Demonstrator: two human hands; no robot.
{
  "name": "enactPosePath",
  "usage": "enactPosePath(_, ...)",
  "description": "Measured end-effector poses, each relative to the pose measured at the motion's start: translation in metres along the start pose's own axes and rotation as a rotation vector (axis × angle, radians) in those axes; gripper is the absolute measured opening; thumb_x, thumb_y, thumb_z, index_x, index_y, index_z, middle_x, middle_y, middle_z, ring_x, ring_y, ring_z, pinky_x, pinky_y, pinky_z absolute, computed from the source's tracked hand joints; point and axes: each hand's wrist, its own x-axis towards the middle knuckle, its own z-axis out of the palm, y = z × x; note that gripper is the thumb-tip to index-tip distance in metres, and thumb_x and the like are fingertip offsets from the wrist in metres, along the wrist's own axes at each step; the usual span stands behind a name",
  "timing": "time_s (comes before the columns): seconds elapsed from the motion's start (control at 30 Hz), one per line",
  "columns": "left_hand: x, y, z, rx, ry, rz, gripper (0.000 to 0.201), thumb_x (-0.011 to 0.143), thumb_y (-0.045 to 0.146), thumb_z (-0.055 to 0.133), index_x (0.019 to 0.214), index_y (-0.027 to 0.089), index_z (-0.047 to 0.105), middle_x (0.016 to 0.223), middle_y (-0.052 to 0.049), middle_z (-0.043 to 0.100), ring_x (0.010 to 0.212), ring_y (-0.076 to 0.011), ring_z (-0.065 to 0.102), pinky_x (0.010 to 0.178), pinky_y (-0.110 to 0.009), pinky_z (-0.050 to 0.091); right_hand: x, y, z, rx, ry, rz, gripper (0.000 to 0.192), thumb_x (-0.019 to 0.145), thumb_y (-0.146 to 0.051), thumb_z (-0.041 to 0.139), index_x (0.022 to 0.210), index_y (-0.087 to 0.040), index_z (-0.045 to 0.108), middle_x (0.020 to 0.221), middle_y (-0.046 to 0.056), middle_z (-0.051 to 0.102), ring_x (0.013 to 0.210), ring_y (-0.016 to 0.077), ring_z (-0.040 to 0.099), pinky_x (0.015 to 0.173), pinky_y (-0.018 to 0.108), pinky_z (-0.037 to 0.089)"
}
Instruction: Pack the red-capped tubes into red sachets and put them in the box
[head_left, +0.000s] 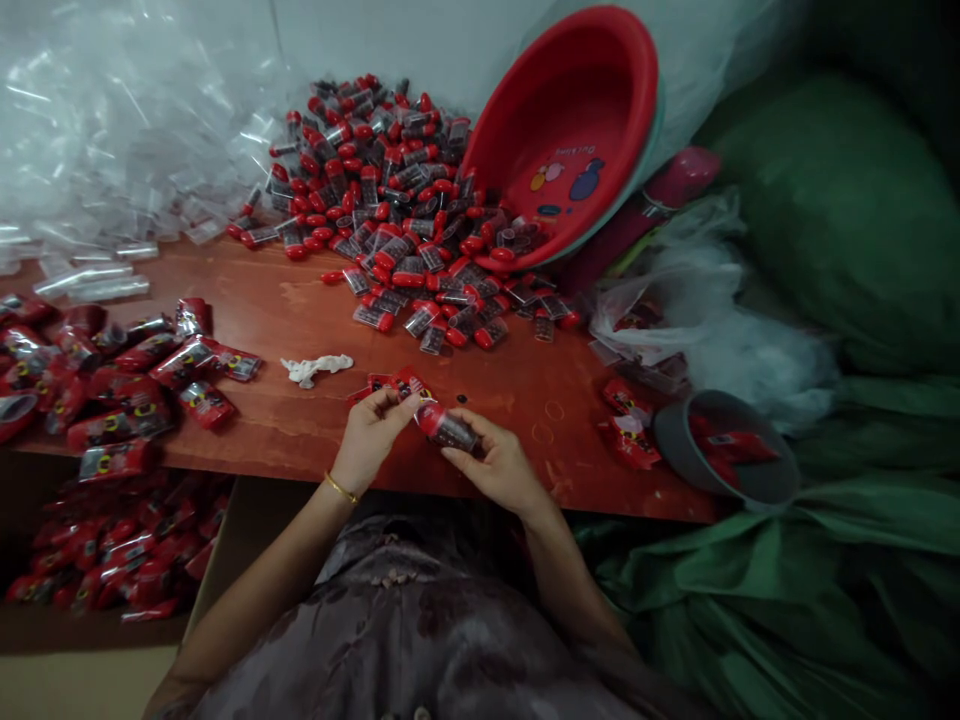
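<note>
Near the table's front edge, my two hands hold a small see-through container [454,432] with a red cap and a dark inside, tilted between them. The fingers of my right hand [499,465] are wrapped around its dark end. My left hand [375,435] pinches at its red end, where a clear film seems to cover it. Just beyond my left fingertips lies a red printed wrapper [409,382]; whether they touch it, I cannot tell. A large heap of similar red-capped containers [390,200] lies farther back on the table [300,300].
Red wrapped packs [135,385] are piled at left, above a box [217,540] of more. Clear plastic sleeves [97,275] lie behind. A red basin [592,100] leans at the back. A grey bowl [667,440] and red wrappers [630,425] are at right; crumpled white tissue [319,369] lies mid-table.
</note>
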Motion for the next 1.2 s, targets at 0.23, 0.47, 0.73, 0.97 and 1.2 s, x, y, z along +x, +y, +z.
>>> enactPosePath(0.23,-0.001,-0.016,0.007,-0.103,0.032,-0.034,0.035,0.047,0.031,0.086,0.074,0.015,0.07,0.076,-0.002,0.072,0.07,-0.0139,0.063,0.075,-0.028,0.049,0.005,0.0,0.011,0.001,0.108,-0.002,0.039,0.076,-0.027,0.062,0.114,-0.019,0.06,0.1,0.006,0.069,0.086,0.019,0.065,0.08,0.032,0.052)
enactPosePath(0.47,-0.006,-0.029,0.005,-0.101,-0.034,0.038,0.029,0.063,0.037,0.078,0.081,0.015,0.073,0.078,-0.002,0.071,0.073,-0.0125,0.061,0.077,-0.025,0.047,0.013,-0.01,0.027,0.04,0.163,0.025,0.033,0.074,-0.026,0.061,0.107,-0.02,0.064,0.089,0.003,0.07,0.077,0.017,0.065,0.074,0.029,0.052)
enactPosePath(0.73,0.0,-0.021,0.005,-0.228,0.086,-0.007,0.034,0.054,0.038,0.083,0.073,0.013,0.071,0.074,-0.003,0.071,0.069,-0.0122,0.062,0.073,-0.025,0.047,0.008,-0.009,0.032,0.275,0.077,0.133,0.032,0.08,-0.033,0.056,0.109,-0.018,0.06,0.069,-0.002,0.063,0.049,0.0096,0.055,0.052,0.023,0.049)
enactPosePath(0.97,-0.001,-0.009,0.011,-0.098,0.066,-0.029,0.031,0.05,0.032,0.084,0.07,0.011,0.071,0.067,-0.003,0.07,0.063,-0.0124,0.06,0.068,-0.026,0.046,0.016,-0.015,0.036,0.147,0.089,0.108,0.021,0.079,-0.031,0.056,0.091,-0.017,0.066,0.069,0.001,0.064,0.053,0.0117,0.055,0.051,0.023,0.045)
enactPosePath(1.2,0.0,-0.005,0.008,-0.202,0.059,-0.088,0.034,0.052,0.037,0.082,0.073,0.013,0.074,0.069,-0.005,0.071,0.064,-0.0139,0.062,0.069,-0.027,0.047,0.022,-0.03,0.031,0.003,0.029,0.017,0.02,0.079,-0.027,0.056,0.091,-0.018,0.068,0.073,0.001,0.068,0.062,0.0133,0.059,0.058,0.023,0.046)
